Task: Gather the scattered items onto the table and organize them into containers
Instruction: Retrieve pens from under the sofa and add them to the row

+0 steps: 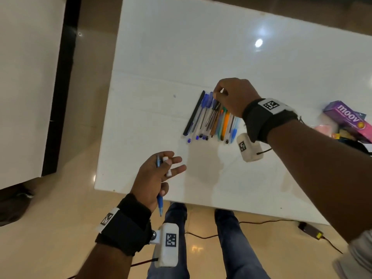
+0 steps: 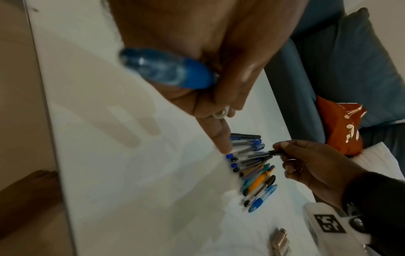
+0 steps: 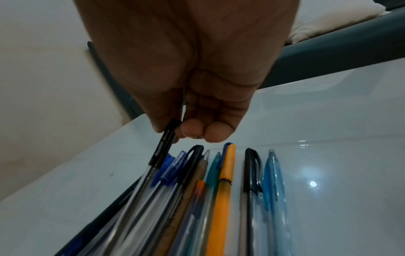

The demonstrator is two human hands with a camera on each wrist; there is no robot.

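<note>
A row of several pens [image 1: 211,119] lies side by side mid-table; among them are blue-capped, black-capped, orange and teal ones [image 3: 221,199]. My right hand [image 1: 218,93] is at the far end of the row and pinches the black cap of a clear pen [image 3: 163,150], lifting that end off the others [image 2: 258,154]. My left hand [image 1: 169,166] hovers over the near table edge. It holds a blue pen [image 1: 159,200] against the palm [image 2: 168,69], with a small white item [image 1: 168,173] between the loosely spread fingers.
A purple "moov" box [image 1: 346,117] and mixed clutter sit at the right of the white table [image 1: 181,47]. Below the near edge are my legs and a black cable with an adapter [image 1: 310,230] on the floor. A blue sofa with an orange cushion [image 2: 342,124] stands beyond the table.
</note>
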